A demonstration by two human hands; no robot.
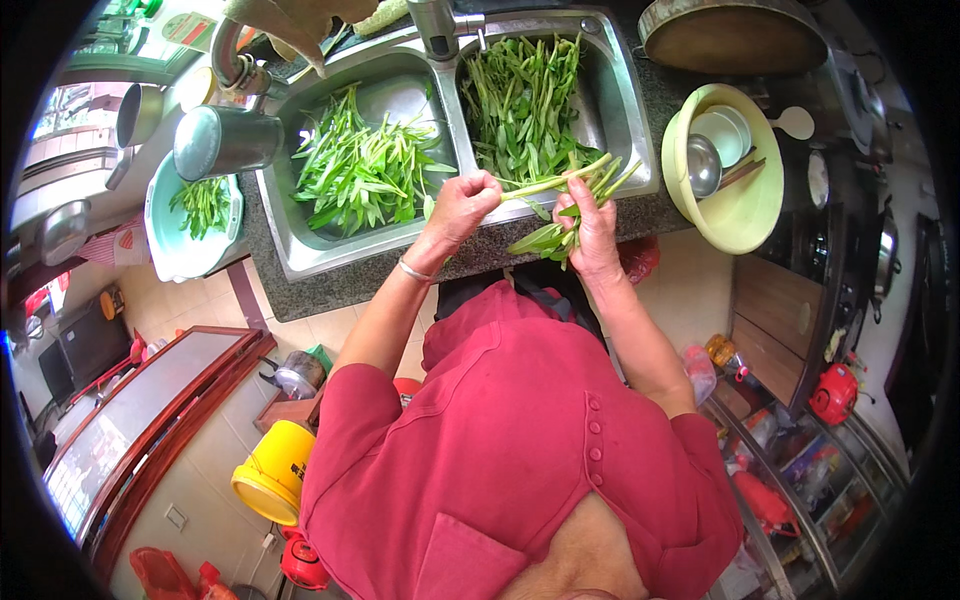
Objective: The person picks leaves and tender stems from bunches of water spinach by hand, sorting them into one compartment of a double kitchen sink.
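Over the front rim of a steel double sink, my left hand pinches the end of a pale green stem. My right hand grips a small bunch of leafy green stems, the long stem running between both hands. Loose leafy tips lie in the left basin. A thick heap of long-stemmed greens fills much of the right basin. More greens rest in a pale turquoise basin left of the sink.
A steel faucet stands behind the sink's divider. On the right, a yellow-green plastic basin holds bowls and chopsticks, near a round wooden board. A metal cylinder juts over the left basin's edge. The granite counter edge runs before me.
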